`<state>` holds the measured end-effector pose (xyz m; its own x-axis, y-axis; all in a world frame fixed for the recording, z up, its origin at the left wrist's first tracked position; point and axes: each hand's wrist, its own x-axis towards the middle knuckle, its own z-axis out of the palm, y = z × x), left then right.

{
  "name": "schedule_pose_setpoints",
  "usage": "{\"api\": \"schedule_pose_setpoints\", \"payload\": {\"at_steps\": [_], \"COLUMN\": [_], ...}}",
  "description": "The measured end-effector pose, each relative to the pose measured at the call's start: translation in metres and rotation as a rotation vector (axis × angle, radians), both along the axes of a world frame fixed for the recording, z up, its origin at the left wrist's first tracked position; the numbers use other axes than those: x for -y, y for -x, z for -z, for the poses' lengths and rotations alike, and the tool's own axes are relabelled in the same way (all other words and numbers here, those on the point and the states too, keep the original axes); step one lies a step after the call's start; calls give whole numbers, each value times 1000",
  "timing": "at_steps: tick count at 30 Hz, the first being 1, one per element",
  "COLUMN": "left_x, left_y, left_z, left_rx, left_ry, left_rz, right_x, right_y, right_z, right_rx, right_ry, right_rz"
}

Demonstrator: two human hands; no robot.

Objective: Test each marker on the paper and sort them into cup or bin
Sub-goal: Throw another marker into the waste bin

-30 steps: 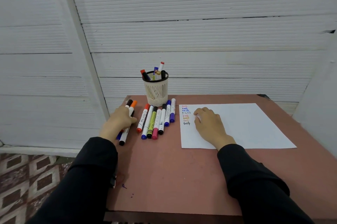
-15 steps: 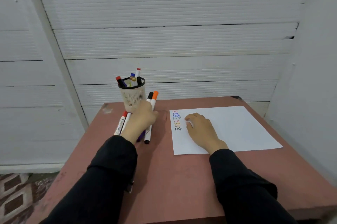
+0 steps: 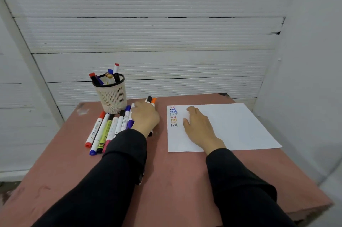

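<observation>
Markers [image 3: 108,130] lie in a row on the bench [image 3: 166,175], near side of the cup [image 3: 111,95], which holds several more. My left hand [image 3: 145,118] rests just right of that row, fingers curled over two markers, black-capped [image 3: 149,99] and orange-capped [image 3: 154,100]. My right hand [image 3: 199,126] lies flat, fingers relaxed, on the paper [image 3: 240,125], beside its column of coloured test words [image 3: 173,116].
</observation>
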<state>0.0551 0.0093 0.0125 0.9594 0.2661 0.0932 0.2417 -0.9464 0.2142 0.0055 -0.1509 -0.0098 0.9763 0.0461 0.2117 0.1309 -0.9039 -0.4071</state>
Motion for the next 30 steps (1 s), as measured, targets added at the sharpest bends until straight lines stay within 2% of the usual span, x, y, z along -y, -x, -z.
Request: {"api": "schedule_pose_setpoints", "payload": {"at_steps": [7,11,14,17,23,30], "left_x": [2,-1,-3,-9,-25,-15], "left_y": [-3,-3,1,7,10,20], "left_z": [2,-4,-5,-3,7,-2], "left_rx": [-12,-42,-70,-23,-53,-211], "left_ry": [-74,-204,-174,-157,-87,20], "left_rz": [-39,-40,-28,6,257,229], "right_x": [1,3,3,3,2,3], "right_y": [-3,-2,-2,-2,-4,-6], "right_z": [4,4,5,6,8,7], "right_rx": [4,-19,-44,-44,-40,-63], "right_ry": [-13,-72,-98,-108,-84,-17], "right_rz": [-22,-19,-30,-26,-14,9]}}
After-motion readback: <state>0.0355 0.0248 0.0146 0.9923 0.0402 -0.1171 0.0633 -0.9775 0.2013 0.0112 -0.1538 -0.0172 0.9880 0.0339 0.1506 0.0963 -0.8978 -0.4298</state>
